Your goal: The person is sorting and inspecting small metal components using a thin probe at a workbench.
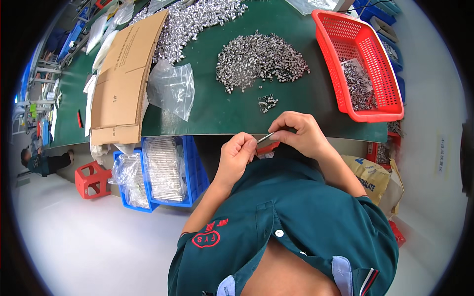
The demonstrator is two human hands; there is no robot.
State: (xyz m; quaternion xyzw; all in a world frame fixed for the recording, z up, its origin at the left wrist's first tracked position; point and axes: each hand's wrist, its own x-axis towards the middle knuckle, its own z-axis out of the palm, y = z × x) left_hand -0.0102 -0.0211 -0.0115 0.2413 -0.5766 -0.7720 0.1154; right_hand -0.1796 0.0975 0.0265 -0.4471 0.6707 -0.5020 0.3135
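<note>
Just off the table's front edge, my left hand (239,154) and my right hand (300,134) pinch a thin metal rod (265,138) between them, one at each end. Both hands are closed, fingertips pressed on the rod. On the green table (217,118) beyond them lies a small cluster of short metal rings (267,102). Farther back spreads a big heap of the same small silver rings (261,59). Whether any ring sits on the rod cannot be made out.
A red perforated basket (390,91) with metal parts stands at the right. Left are a clear plastic bag (173,91), flattened cardboard (123,74) and another heap of shiny parts (197,24). Blue crates (195,172) and a red stool (92,180) stand on the floor; a person (42,162) is far left.
</note>
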